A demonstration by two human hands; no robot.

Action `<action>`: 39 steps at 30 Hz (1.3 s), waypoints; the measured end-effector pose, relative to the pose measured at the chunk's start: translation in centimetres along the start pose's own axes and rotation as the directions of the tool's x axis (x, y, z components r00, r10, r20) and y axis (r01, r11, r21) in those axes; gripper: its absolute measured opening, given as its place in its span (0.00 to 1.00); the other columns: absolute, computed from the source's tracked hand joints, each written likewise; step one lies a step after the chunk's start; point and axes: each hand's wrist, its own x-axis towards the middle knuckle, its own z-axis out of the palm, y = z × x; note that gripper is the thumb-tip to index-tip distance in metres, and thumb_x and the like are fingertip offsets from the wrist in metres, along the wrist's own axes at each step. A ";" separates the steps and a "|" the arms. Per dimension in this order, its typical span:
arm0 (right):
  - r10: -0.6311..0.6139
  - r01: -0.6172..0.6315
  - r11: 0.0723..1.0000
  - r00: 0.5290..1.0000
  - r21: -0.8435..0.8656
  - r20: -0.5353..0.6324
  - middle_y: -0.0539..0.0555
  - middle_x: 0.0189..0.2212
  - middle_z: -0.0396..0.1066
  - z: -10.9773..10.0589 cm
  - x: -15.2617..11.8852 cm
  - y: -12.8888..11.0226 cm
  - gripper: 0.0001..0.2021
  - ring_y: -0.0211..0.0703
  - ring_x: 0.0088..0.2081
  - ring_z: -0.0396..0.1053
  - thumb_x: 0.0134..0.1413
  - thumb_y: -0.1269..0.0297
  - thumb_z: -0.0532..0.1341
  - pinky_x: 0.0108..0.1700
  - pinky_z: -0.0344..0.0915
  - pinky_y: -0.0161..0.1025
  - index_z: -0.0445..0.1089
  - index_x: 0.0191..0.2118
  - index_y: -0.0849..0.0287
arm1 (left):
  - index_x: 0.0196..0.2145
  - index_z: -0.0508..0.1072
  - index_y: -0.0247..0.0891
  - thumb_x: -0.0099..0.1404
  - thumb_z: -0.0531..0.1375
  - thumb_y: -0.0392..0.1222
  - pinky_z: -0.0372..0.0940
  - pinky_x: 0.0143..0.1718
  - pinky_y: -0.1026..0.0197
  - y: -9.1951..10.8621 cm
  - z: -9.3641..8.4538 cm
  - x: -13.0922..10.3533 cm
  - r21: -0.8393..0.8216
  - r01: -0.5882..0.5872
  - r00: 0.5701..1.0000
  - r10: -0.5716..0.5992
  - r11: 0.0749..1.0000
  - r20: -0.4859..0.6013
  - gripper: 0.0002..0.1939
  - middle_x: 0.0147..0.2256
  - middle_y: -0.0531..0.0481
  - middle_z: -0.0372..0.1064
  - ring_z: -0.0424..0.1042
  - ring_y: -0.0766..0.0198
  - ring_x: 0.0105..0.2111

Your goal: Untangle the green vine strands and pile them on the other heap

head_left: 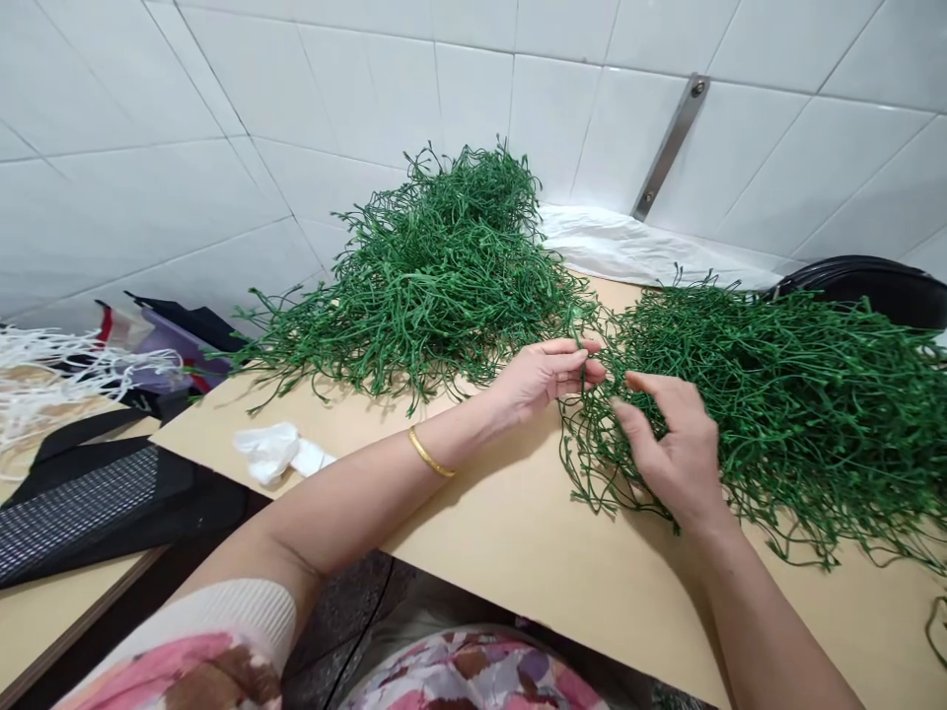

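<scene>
Two large heaps of thin green cords with small knotted ends lie on the light wooden table (473, 513). The left heap (451, 266) rises against the wall, and the right heap (814, 394) spreads towards the right edge. Between them, my left hand (551, 375) pinches a green cord between thumb and fingers, palm turned up. Just to its right is my right hand (673, 439), thumb and fingers apart over loose cords at the right heap's edge, with nothing visibly held.
Crumpled white tissue (277, 454) lies on the table at the left. White cords (74, 370) and a black mesh item (89, 503) are further left. A white cloth (636, 247) and a black round object (865, 286) stand along the tiled wall.
</scene>
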 end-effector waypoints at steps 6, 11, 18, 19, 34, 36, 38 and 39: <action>0.100 -0.111 0.989 0.989 0.096 0.108 0.53 0.28 0.69 1.0 -0.4 0.1 0.10 0.41 0.32 0.64 0.54 0.62 0.52 0.37 0.58 0.40 0.68 0.32 0.58 | 0.37 0.70 0.32 0.54 0.59 0.34 0.63 0.37 0.61 0.0 0.0 0.1 -0.012 -0.007 1.000 0.007 1.000 0.016 0.10 0.27 0.47 0.72 0.72 0.66 0.30; 0.290 -0.336 0.893 0.938 0.299 0.189 0.48 0.20 0.62 0.4 -0.1 -0.1 0.12 0.35 0.23 0.58 0.54 0.58 0.52 0.26 0.55 0.33 0.65 0.26 0.59 | 0.29 0.70 0.31 0.49 0.64 0.36 0.63 0.29 0.65 -0.4 0.4 -0.2 0.138 0.079 0.997 -0.077 0.987 -0.016 0.09 0.22 0.51 0.68 0.66 0.72 0.23; 0.323 -0.388 0.845 0.919 0.369 0.228 0.49 0.23 0.65 0.4 0.1 -0.5 0.13 0.36 0.26 0.62 0.55 0.57 0.51 0.28 0.58 0.33 0.66 0.28 0.58 | 0.20 0.66 0.31 0.47 0.63 0.34 0.58 0.24 0.67 -0.8 0.4 -0.3 0.092 0.138 0.990 -0.140 0.986 0.016 0.08 0.22 0.53 0.66 0.65 0.73 0.22; 0.320 -0.384 0.847 0.921 0.368 0.224 0.49 0.23 0.65 0.4 0.1 -0.3 0.13 0.36 0.26 0.62 0.55 0.57 0.51 0.28 0.57 0.33 0.66 0.28 0.59 | 0.21 0.66 0.32 0.47 0.63 0.33 0.59 0.24 0.67 -0.8 0.3 -0.2 0.055 0.155 0.988 -0.156 0.986 0.022 0.07 0.23 0.52 0.66 0.66 0.72 0.22; 0.227 -0.265 0.935 0.958 0.235 0.178 0.50 0.23 0.66 0.9 -0.1 -0.2 0.09 0.35 0.25 0.61 0.55 0.62 0.52 0.29 0.58 0.33 0.66 0.32 0.59 | 0.22 0.63 0.33 0.47 0.60 0.27 0.62 0.26 0.65 -0.3 0.7 -0.6 0.119 0.197 0.979 -0.202 0.973 0.032 0.08 0.20 0.55 0.63 0.67 0.70 0.20; 0.153 -0.176 0.964 0.980 0.199 0.126 0.52 0.28 0.68 1.1 -0.3 -0.1 0.09 0.37 0.29 0.64 0.54 0.64 0.52 0.33 0.60 0.34 0.66 0.38 0.60 | 0.22 0.62 0.33 0.47 0.60 0.27 0.62 0.25 0.65 -0.4 0.7 -0.5 0.124 0.213 0.976 -0.218 0.969 0.026 0.08 0.20 0.54 0.63 0.66 0.71 0.19; 0.072 -0.093 0.980 0.990 0.178 0.118 0.54 0.32 0.69 1.2 -0.4 -0.1 0.10 0.39 0.33 0.66 0.54 0.65 0.52 0.36 0.61 0.36 0.65 0.41 0.60 | 0.21 0.62 0.32 0.47 0.60 0.28 0.60 0.22 0.67 -0.7 0.6 -0.5 0.156 0.226 0.972 -0.234 0.961 0.029 0.08 0.18 0.54 0.62 0.63 0.73 0.16; 0.040 -0.059 0.984 0.992 0.166 0.116 0.54 0.33 0.69 1.2 -0.4 -0.1 0.10 0.39 0.33 0.66 0.55 0.66 0.52 0.37 0.61 0.36 0.65 0.42 0.60 | 0.21 0.62 0.32 0.48 0.60 0.28 0.59 0.21 0.67 -0.8 0.6 -0.5 0.168 0.230 0.969 -0.241 0.958 0.045 0.08 0.17 0.55 0.62 0.62 0.73 0.16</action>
